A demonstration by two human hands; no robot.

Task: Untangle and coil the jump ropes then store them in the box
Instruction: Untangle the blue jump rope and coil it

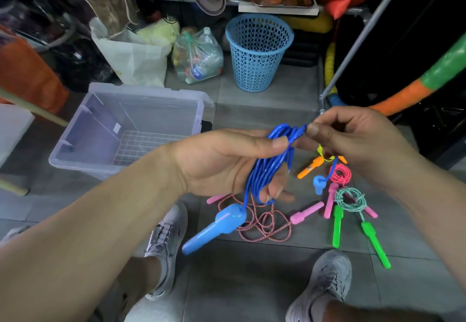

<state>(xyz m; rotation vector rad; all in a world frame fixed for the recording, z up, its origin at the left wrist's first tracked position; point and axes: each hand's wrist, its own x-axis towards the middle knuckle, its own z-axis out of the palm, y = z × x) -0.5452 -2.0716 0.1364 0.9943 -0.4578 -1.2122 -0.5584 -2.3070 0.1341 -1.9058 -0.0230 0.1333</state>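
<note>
A blue jump rope [267, 168] is wound in several loops around my left hand [222, 163], which grips the coil. One blue handle [214, 228] dangles below that hand; the other blue handle [319, 184] hangs lower right. My right hand [353, 140] pinches the rope's top loop between thumb and finger. On the floor lie a red-and-white rope with pink handles [264, 223], a green rope with green handles [353, 203], a pink coiled rope [340, 174] and an orange handle [310, 168]. The clear plastic box [83, 150] stands open at the left, nothing visible inside.
A blue mesh bin [257, 52] and bags [196, 57] stand behind the box under a metal rack [353, 49]. A wooden stick [32, 110] crosses at the left. My two grey shoes [325, 281] rest on the grey tiles below the ropes.
</note>
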